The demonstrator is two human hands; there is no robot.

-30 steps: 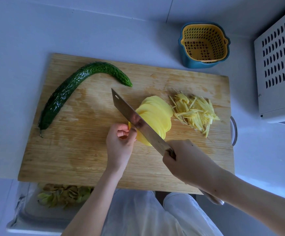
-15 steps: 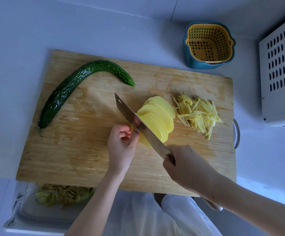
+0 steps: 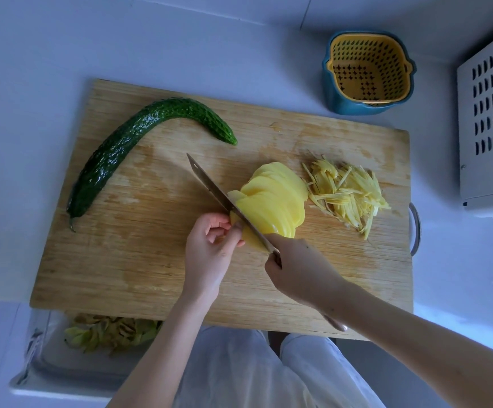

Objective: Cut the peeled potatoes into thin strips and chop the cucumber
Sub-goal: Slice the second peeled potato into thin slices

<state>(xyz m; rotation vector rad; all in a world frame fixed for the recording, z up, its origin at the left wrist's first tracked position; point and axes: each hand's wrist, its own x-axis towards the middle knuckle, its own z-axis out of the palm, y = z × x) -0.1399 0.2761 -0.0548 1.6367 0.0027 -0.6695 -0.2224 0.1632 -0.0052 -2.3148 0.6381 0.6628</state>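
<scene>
Potato stub, seemingly, half behind knife

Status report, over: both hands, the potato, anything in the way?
Left hand holds potato end. Right hand grips knife, blade on it. Slices fanned, strips beside. Cucumber whole, off to the left, nothing blocking.

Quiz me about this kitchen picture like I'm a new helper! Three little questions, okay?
1. True or false: the cucumber lies whole on the cutting board.
2. What does the right hand grip? A the knife, B the cucumber, C nothing.
3. Fill in: the thin strips lie to the ___ of the sliced potato.
Key: 1 true; 2 A; 3 right.
</scene>
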